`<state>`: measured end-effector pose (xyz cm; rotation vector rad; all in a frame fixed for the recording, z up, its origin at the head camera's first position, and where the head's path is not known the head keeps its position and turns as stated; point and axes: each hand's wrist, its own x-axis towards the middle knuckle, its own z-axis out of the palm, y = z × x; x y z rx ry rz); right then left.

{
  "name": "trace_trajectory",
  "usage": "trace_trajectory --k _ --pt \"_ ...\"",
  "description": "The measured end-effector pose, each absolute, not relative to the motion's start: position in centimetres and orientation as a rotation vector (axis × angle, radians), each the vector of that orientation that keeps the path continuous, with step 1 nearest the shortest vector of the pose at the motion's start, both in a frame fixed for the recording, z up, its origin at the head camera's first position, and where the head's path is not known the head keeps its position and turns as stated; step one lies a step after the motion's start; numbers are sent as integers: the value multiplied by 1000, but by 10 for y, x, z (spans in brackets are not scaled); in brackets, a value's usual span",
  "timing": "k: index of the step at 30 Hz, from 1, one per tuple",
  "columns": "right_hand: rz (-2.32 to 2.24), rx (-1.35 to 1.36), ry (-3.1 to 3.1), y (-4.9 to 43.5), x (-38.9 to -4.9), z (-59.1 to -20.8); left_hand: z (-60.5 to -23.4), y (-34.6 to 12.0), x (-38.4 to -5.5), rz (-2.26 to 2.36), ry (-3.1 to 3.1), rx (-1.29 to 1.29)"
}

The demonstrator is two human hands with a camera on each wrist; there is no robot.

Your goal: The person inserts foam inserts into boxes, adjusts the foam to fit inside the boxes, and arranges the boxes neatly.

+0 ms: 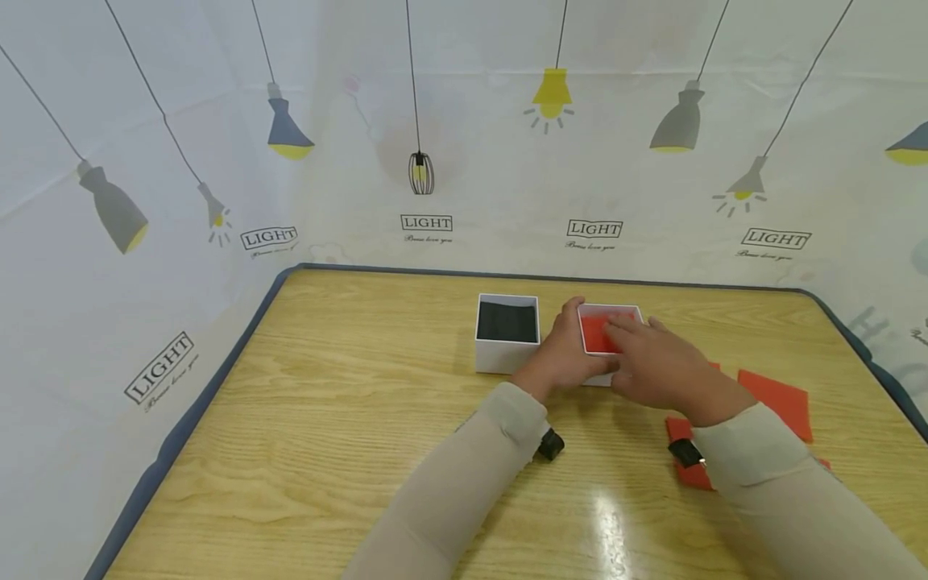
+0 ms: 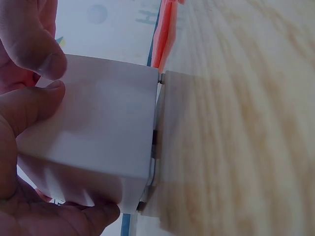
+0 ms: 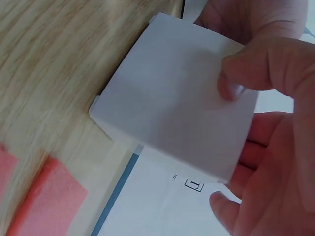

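Partly hidden under outstretched right hand [image 1: 656, 362]: red sheet [image 1: 594, 329] inside white box [image 2: 106, 115], left hand [image 1: 564, 353] curled around box

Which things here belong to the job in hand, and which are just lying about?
Part of the job:
- left hand, right hand
- white box with red inside
- red pieces, probably

Apparently not in use:
- white box with black inside, not held
- lamp-print sheet behind

The white box [image 2: 108, 113] looks smooth, matt plastic, the red pieces [image 1: 779, 403] matt cloth, the table [image 1: 348, 403] glossy, grained wood.
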<state>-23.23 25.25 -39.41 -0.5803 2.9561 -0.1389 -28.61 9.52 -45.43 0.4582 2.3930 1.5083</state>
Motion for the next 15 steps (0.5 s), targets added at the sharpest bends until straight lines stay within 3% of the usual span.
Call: trace_trajectory --k 15 --pt "-388 -609 3026 282 -198 -376 -454 96 -285 1550 2365 465"
